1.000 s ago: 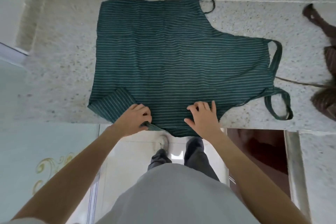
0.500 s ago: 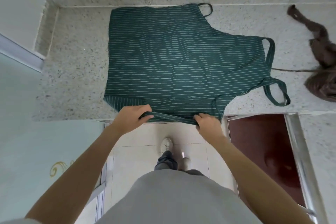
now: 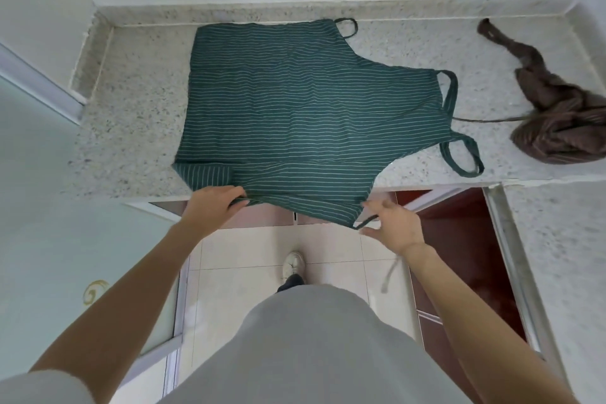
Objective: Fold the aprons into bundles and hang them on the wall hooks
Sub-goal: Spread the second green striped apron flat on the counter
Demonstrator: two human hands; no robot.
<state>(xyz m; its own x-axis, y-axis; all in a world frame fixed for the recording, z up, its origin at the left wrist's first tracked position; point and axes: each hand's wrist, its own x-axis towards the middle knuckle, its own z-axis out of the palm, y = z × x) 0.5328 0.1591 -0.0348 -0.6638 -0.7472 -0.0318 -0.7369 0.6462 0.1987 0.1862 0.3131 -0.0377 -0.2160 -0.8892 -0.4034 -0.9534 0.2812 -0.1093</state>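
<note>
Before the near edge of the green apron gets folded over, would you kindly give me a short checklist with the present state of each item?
1. Left hand grips the green apron at its near edge: ok.
2. Right hand has a grip on the other end of that edge: not ok, fingers spread, only touching the tie strap.
3. Apron lies flat on the counter: not ok, near-left corner is turned over.
4. Brown apron lies apart from the fold area: ok.
5. Wall hooks in view: cannot tell.
</note>
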